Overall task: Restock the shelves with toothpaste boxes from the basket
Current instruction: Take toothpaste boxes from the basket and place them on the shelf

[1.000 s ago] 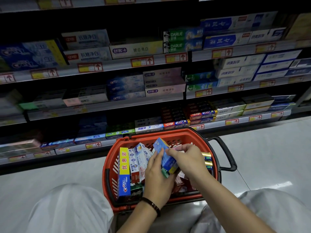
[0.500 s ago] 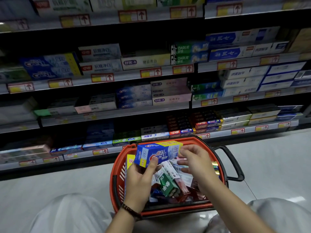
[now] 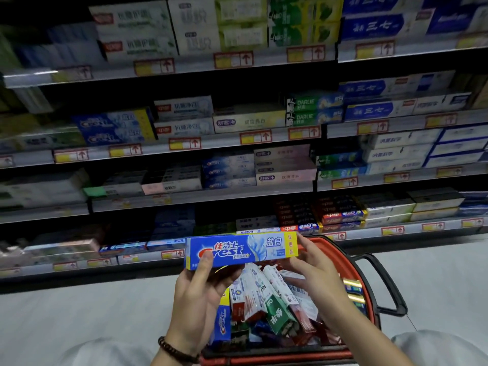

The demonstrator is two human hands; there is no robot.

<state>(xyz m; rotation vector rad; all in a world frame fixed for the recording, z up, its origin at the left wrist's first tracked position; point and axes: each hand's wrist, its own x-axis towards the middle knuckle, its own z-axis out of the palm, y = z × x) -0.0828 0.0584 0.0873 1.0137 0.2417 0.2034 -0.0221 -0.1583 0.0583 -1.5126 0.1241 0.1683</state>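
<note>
A blue Crest toothpaste box (image 3: 243, 250) with a yellow right end is held level above the red basket (image 3: 368, 294). My left hand (image 3: 202, 289) grips its left part, thumb across the front and fingers underneath. My right hand (image 3: 314, 268) touches the box's right end with its fingertips, fingers fairly straight. Inside the basket lie several more toothpaste boxes (image 3: 269, 305), jumbled and tilted. Matching Crest boxes (image 3: 113, 129) sit stacked on the second shelf from the top, at the left.
Shelves (image 3: 237, 192) packed with toothpaste boxes fill the view, each edge lined with yellow price tags. The basket's black handle (image 3: 388, 286) sticks out to the right. Pale floor (image 3: 79, 313) lies before the shelves, and my knees show at the bottom corners.
The Crest box has been lifted out of the basket and turned level, facing me. My view has tilted up toward the higher shelves.
</note>
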